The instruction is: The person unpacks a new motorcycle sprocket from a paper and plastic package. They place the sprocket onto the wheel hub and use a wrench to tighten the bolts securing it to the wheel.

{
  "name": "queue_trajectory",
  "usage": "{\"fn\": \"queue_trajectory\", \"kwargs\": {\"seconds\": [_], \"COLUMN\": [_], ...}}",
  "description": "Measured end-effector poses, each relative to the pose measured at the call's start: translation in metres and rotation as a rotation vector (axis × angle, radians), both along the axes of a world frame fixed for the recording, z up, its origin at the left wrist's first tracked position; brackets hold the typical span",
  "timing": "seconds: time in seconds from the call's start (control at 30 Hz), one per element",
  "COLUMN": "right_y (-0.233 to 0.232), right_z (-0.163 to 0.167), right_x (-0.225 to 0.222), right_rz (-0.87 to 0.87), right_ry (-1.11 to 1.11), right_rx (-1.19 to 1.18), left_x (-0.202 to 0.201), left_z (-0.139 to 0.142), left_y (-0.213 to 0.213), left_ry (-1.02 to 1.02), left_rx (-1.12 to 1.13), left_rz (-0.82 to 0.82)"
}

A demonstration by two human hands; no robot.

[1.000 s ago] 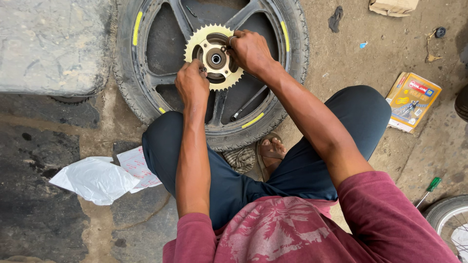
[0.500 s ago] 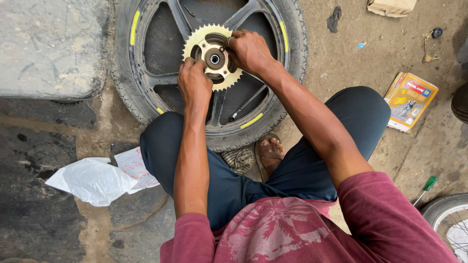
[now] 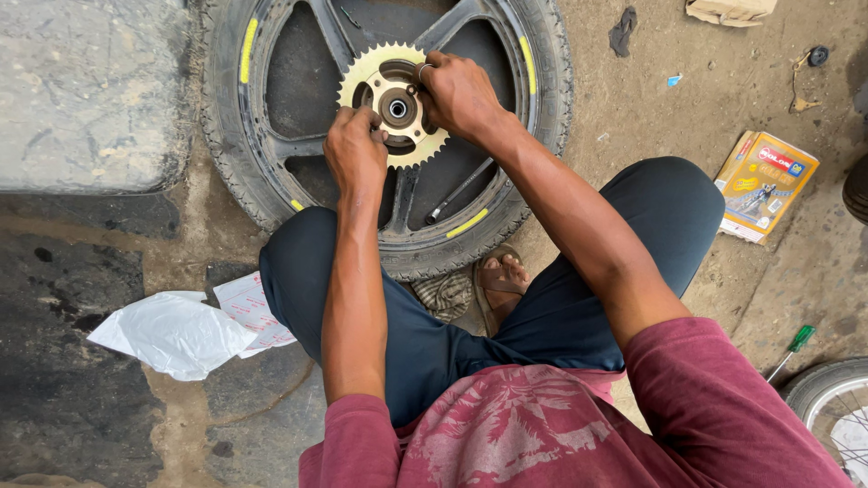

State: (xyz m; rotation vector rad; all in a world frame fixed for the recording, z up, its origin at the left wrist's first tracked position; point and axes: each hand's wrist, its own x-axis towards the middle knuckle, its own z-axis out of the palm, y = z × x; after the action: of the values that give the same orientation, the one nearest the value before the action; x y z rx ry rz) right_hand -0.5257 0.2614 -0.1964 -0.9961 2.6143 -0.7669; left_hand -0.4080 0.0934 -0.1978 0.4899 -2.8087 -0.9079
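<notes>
Here, both hands work a gold sprocket (image 3: 391, 101) at the hub of a black motorcycle wheel (image 3: 389, 136) lying flat on the dirt floor.

The left hand (image 3: 354, 149) pinches the sprocket's lower-left edge with closed fingers; the right hand (image 3: 459, 92), also closed, grips its right side. A rod-like tool (image 3: 459, 192) lies between the spokes; a white plastic bag (image 3: 172, 334) lies well apart.

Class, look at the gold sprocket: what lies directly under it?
The gold sprocket lies on the hub of a black spoked wheel flat on the ground. Both hands, left and right, cover part of it; the hub beneath is hidden.
</notes>
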Motion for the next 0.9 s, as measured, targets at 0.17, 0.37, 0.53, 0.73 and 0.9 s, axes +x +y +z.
{"fn": "queue_trajectory", "kwargs": {"seconds": [0.17,0.37,0.53,0.73,0.9], "right_y": [0.0028,0.003,0.0019,0.0015,0.0008], "right_z": [0.0,-0.0034,-0.0038,-0.0008,-0.0013], "right_x": [0.001,0.0039,0.0045,0.0048,0.004], "right_rz": [0.06,-0.001,0.043,-0.03,-0.002], "right_ry": [0.118,0.091,0.131,0.064,0.085], "right_rx": [-0.059,-0.037,-0.066,-0.021,-0.078], "left_x": [0.0008,0.0023,0.0018,0.0007,0.0012], "left_z": [-0.0037,-0.0062,-0.0056,-0.0065,-0.0076], "left_y": [-0.0001,-0.0007,-0.001,-0.0006,0.0004], "left_ry": [0.039,0.084,0.098,0.107,0.142], "left_rx": [0.026,0.013,0.045,0.015,0.031], "left_rz": [0.002,-0.046,-0.066,-0.107,-0.124]}}
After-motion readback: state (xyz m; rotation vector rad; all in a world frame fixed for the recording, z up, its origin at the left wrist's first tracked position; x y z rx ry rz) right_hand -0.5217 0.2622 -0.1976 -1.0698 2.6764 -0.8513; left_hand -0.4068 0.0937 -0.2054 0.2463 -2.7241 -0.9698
